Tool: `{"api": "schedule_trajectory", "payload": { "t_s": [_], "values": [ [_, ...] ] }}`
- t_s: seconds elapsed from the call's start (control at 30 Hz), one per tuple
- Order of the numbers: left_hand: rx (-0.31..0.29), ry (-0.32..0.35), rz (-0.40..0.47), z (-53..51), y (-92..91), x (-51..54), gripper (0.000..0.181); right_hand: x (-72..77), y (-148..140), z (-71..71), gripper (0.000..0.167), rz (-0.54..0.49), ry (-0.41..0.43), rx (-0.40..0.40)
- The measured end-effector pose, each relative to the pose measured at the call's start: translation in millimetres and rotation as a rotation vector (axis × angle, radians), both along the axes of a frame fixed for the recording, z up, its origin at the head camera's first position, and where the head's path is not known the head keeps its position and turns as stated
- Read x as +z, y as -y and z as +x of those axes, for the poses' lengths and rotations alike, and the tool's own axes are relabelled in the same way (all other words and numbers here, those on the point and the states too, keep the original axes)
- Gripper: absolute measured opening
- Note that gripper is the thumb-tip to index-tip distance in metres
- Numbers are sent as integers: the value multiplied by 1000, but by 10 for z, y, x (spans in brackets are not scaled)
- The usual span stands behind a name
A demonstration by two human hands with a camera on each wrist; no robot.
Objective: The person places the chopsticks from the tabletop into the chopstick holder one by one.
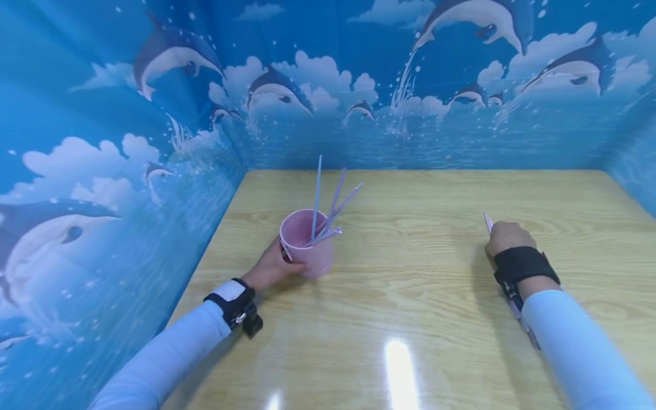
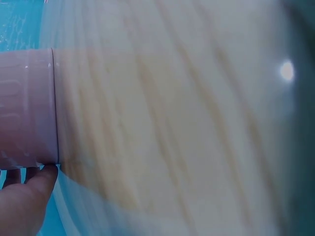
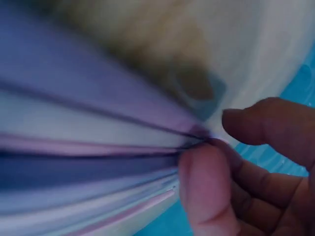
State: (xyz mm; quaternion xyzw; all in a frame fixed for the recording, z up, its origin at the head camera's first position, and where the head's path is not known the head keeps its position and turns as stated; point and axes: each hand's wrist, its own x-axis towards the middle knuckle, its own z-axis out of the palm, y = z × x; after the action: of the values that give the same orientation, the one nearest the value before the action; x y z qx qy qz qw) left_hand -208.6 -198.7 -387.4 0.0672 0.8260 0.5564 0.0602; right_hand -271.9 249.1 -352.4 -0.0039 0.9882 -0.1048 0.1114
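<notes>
In the head view, my left hand grips the side of a pink plastic cup, its thumb on the near side. The cup tilts slightly, and several thin blue and purple straws lean out over its rim. In the left wrist view, fingers touch the cup near its base edge. Over the right part of the table, my right hand holds a bundle of straws; their tips poke out past the fingers. The right wrist view shows these purple, blue, white and pink straws close up, pinched by the fingers.
A wood-grain table lies under both hands, with bright light reflections at its near side. A blue curtain printed with dolphins stands along the table's back and left; more of it shows at the right.
</notes>
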Motion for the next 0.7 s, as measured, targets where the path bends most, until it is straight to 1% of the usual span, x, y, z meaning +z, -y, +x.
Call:
{"api": "schedule_trajectory", "payload": {
  "t_s": [0.07, 0.13, 0.2, 0.3, 0.37, 0.43, 0.5, 0.57, 0.63, 0.7],
  "values": [
    [-4, 6, 9, 16, -9, 55, 87, -27, 16, 11, 16, -3, -40, -18],
    [1, 6, 10, 9, -3, 67, 87, -30, 54, 3, 17, 6, -65, -16],
    [-1, -9, 4, -16, 20, 28, 88, -32, 94, -9, 18, 15, -76, -6],
    [5, -22, -11, -67, 55, -64, 89, -65, 124, -26, 16, 24, -74, 17],
    [5, -30, -15, -72, 51, -83, 89, -71, 137, -21, 14, 23, -63, 31],
    [-2, -38, -15, -70, 42, -93, 88, -45, 160, -1, 15, 12, -38, 49],
    [-8, -42, -23, -60, 33, -95, 89, 25, 205, 20, 19, 6, -42, 72],
    [-14, -45, -22, -50, 25, -94, 89, 155, 288, 29, 22, -11, -56, 91],
    [-11, -43, -20, -42, 21, -90, 89, 325, 400, 29, 24, -30, -114, 106],
    [2, -42, -21, -39, 16, -88, 89, 525, 533, 31, 23, -65, -188, 127]
  ]
}}
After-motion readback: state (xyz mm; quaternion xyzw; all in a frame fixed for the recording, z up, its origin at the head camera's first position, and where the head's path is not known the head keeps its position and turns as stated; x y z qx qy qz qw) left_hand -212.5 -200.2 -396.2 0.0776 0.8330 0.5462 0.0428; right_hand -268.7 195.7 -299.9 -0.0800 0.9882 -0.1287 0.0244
